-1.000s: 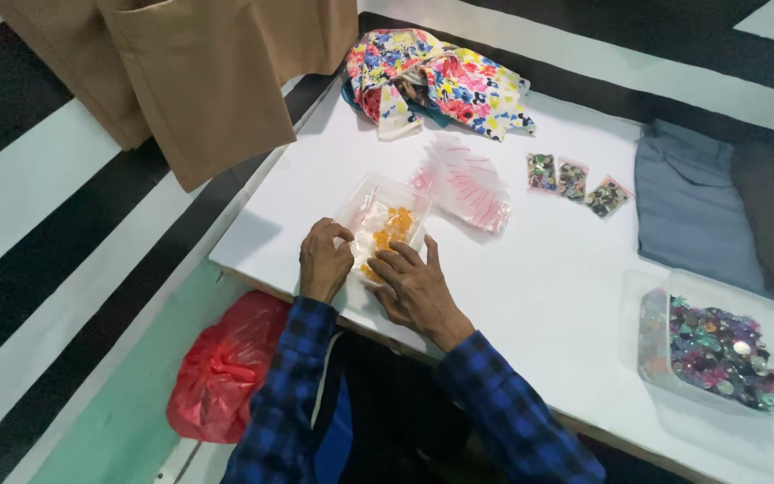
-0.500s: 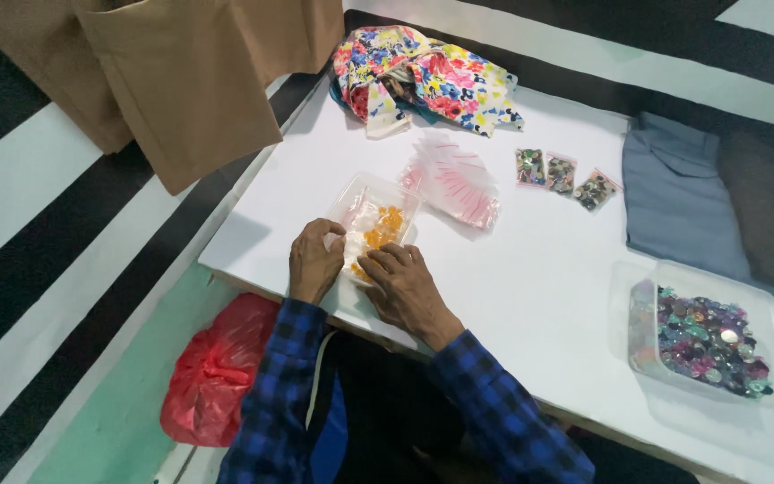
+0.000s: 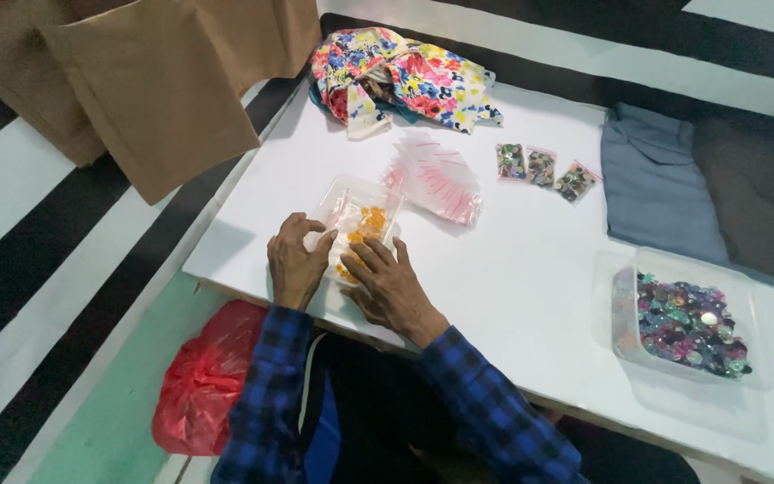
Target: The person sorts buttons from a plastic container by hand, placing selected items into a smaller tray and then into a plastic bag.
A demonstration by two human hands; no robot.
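— Looking down, what did you see at the near edge of the counter (image 3: 530, 269)?

— I saw a clear tray (image 3: 356, 222) of orange beads (image 3: 369, 222) lying there, both hands on it. My left hand (image 3: 295, 260) curled against its left side, fingers bent, thumb touching the rim. My right hand (image 3: 391, 287) lay spread, fingertips over the beads at the tray's near end; I couldn't tell whether it pinched any.

— And around it?

— A stack of small clear bags (image 3: 436, 175) sat just beyond the tray, three filled bags (image 3: 544, 168) further right, a tub of mixed beads (image 3: 687, 323) well apart on the right.
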